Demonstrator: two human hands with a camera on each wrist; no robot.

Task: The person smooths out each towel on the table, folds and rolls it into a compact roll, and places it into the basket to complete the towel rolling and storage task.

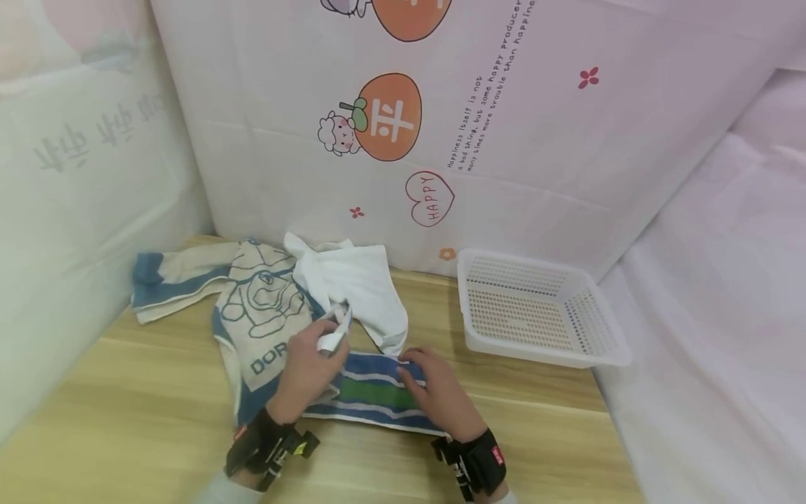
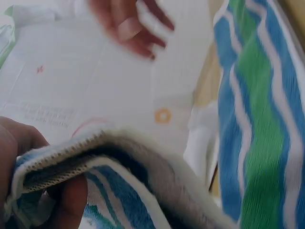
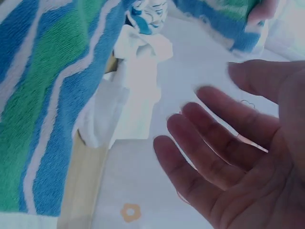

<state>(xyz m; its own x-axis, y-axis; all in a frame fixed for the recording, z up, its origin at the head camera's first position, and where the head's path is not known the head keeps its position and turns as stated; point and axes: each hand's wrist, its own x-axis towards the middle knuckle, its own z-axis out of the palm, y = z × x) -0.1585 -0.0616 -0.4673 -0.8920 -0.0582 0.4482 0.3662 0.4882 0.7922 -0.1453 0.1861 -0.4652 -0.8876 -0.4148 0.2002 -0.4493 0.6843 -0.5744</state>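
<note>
My left hand (image 1: pixel 308 367) pinches one end of the striped cloth (image 1: pixel 378 395). Thumb and fingers squeeze the edge, and that end is up off the table (image 1: pixel 157 392). The rest of the striped cloth lies in front of me, with its blue, green and white bands on show. My right hand (image 1: pixel 443 399) holds nothing. Its fingers are spread a bit and softly bent near the other end. The wrist views show a gap there, but from above I can't tell if it touches.

I think I'm only part way. One end is lifted, but the striped cloth isn't in a neat shape yet. Just behind it, the white cloth (image 1: pixel 371 280) lies all loose. The cream and blue cloth (image 1: pixel 264 315) has its drawing facing up and one long part poking out left. Neither looks tidied. The white basket (image 1: pixel 529 352) stands on the right, and all three cloths lie outside it.
</note>
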